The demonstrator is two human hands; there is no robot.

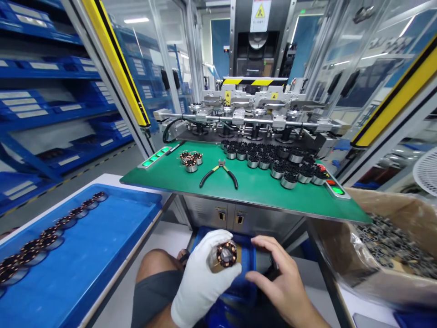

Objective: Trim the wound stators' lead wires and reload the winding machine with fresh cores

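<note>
While the gloved left hand (pixel 206 269) holds one copper-wound core (pixel 233 254) clamped between thumb and fingers, low in the head view, the bare right hand (pixel 282 278) sits just beside it towards three o'clock — its thumb and fingers apart, curved towards the core without touching it. Taking that core as the clock's centre, a long row of wound cores (pixel 51 239) lies at nine o'clock in a blue tray (pixel 102 237), and these look like the finished share. At eleven o'clock a small cluster of wound cores (pixel 191 165) rests on the green mat (pixel 177 182), loose wire ends sticking up, so I would judge them only part-way through. Cutters (pixel 221 162) lie at twelve with their handles spread, held by neither hand. At one o'clock stands a dense group of black cores (pixel 288 181) with no copper visible — probably the share left to do. Beyond the mat, near twelve, is a machine (pixel 256 120) with several spindles; whether they carry cores is too small to tell. A carton (pixel 382 282) at three o'clock holds many ring-like parts (pixel 392 246), so the work seems well short of complete
</note>
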